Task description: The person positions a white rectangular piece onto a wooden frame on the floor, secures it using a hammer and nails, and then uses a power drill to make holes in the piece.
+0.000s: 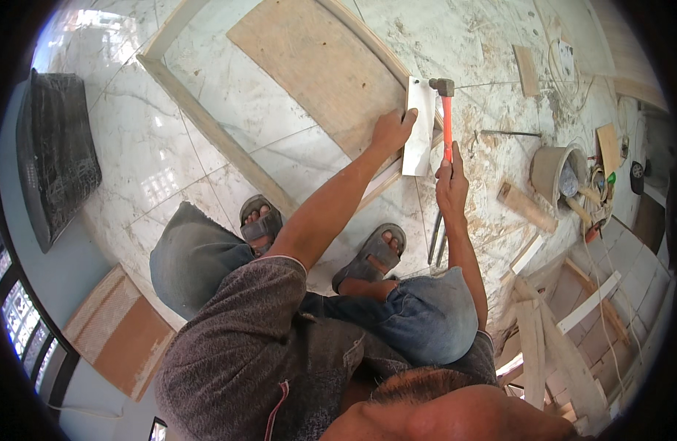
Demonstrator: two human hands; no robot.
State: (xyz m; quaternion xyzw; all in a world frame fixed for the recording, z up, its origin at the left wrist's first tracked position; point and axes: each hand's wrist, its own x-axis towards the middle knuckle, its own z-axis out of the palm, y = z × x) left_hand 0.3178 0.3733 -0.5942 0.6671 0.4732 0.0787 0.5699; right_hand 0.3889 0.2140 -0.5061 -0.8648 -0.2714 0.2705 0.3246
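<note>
My right hand (452, 184) is closed round the orange handle of a hammer (447, 121). Its dark head is at the far end, beside the top of a narrow white board (419, 136). My left hand (392, 132) grips the left edge of that board, thumb on its face and the other fingers mostly hidden. A small dark spot, perhaps a nail, shows near the board's far end. The board lies at the corner of a large wooden frame (213, 128), next to a plywood panel (320, 70) inside it. Two thin dark rods (435, 239) lie below my right hand.
A tipped grey bucket (550, 170) with tools stands to the right, near a dark metal bar (511, 133) and a wooden block (526, 206). Scrap timber (559, 338) is piled at the lower right. A black tub (59, 154) leans at the left wall. Dust marks the tiles.
</note>
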